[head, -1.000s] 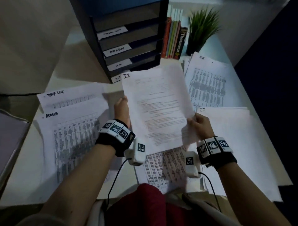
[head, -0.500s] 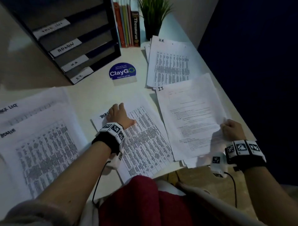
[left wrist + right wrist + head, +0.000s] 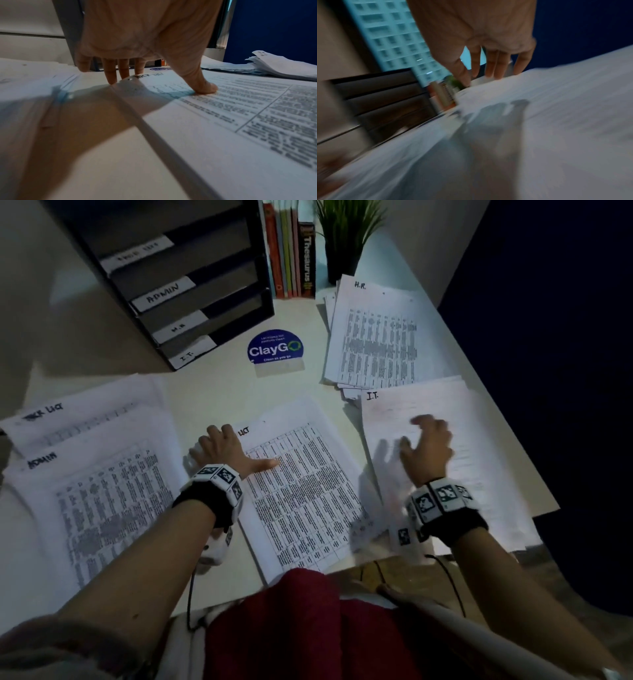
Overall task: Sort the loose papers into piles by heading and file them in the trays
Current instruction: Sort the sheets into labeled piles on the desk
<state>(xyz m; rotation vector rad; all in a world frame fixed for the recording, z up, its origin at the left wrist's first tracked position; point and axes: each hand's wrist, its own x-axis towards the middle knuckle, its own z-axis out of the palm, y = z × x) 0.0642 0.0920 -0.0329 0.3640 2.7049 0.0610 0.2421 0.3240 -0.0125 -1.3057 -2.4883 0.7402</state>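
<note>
A loose printed sheet headed TASK LIST point(image 3: 301, 491) lies flat in front of me. My left hand point(image 3: 239, 450) rests on its top left corner: the thumb point(image 3: 205, 88) presses on the print and the fingertips point(image 3: 111, 78) touch the table at the sheet's edge. My right hand point(image 3: 421, 436), blurred, hovers with loose fingers over the I.T. pile point(image 3: 479, 446) and holds nothing. The H.R. pile point(image 3: 376, 337) lies behind it. At the left lie the TASK LIST pile point(image 3: 68, 419) and the ADMIN pile point(image 3: 102, 501). The dark tray unit point(image 3: 191, 285) with labelled slots stands at the back.
A blue ClayGo sticker point(image 3: 275, 349) lies on the table between the trays and the H.R. pile. Books point(image 3: 291, 251) and a potted plant point(image 3: 346, 241) stand at the back. The I.T. pile overhangs the table's right front edge point(image 3: 534, 511).
Both hands held a sheet up a second ago. The right hand carried it onto the I.T. pile and has now let go. The left hand came down on the task list sheet.
</note>
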